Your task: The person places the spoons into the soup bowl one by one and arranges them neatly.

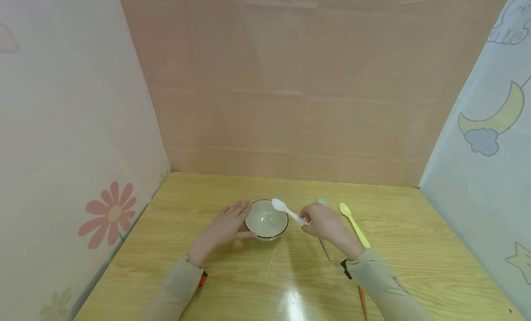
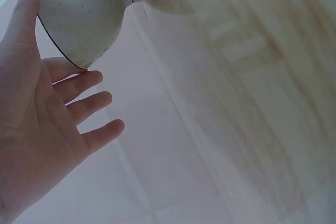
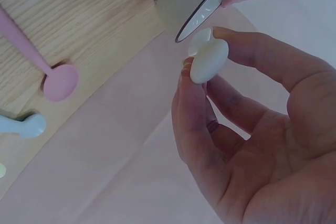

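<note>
A round cream bowl [image 1: 266,219] with a dark rim stands on the table. My left hand [image 1: 228,224] rests against its left side, thumb near the front rim and the other fingers straight toward the back. In the left wrist view, the thumb and index finger of this hand [image 2: 47,93] touch the bowl [image 2: 79,14]. My right hand [image 1: 325,222] pinches a white spoon [image 1: 293,215] by its handle; the spoon's head is above the bowl's right back rim. In the right wrist view, the white handle end [image 3: 210,61] shows between thumb and fingers.
A yellow spoon [image 1: 356,229] lies right of my right hand. A light blue tip [image 1: 321,201] and a thin pinkish handle [image 1: 324,249] show around that hand. An orange handle [image 1: 362,302] lies by the right sleeve. Patterned walls [image 1: 498,173] stand at both sides.
</note>
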A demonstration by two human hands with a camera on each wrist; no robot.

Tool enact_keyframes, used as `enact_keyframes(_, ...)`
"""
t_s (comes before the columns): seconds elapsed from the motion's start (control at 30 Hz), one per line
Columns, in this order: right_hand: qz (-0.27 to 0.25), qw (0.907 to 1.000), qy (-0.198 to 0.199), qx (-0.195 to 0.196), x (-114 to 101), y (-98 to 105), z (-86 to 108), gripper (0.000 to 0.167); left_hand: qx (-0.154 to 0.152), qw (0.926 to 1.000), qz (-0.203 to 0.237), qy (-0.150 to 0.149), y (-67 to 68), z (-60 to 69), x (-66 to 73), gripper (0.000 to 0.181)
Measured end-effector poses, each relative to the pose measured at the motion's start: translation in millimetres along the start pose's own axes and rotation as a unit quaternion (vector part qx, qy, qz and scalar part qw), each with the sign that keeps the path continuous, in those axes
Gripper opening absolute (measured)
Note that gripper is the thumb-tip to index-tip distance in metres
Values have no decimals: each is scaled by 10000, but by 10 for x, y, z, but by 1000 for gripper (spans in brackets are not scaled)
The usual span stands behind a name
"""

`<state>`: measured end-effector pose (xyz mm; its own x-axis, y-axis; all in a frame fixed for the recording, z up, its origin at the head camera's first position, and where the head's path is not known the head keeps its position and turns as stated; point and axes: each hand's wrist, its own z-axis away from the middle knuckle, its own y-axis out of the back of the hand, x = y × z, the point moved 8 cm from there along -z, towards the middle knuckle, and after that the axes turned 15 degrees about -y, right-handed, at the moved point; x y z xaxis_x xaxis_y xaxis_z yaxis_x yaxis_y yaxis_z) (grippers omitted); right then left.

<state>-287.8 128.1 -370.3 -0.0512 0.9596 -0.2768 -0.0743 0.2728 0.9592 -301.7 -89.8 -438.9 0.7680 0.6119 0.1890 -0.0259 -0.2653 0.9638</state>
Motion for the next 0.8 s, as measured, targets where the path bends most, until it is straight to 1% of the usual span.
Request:
enact_keyframes(0.13,23,10000,17,-60,-51,-18,10,18,-34,10000,1,9,8,-3,13,96)
enact_keyframes(0.33,177,9998,72,-82,-130,-49,28,19,0,10000,-37,-45,27,-11,38,94)
enact_keyframes(0.53,222,9995,217,-4,-214,-58,66,16,-57,9999,-117,-81,24,-17,49,93)
enact_keyframes(0.8,181,9991,379,106,-284,-74,103,16,25,9998,-143,-128,24,-22,62,94)
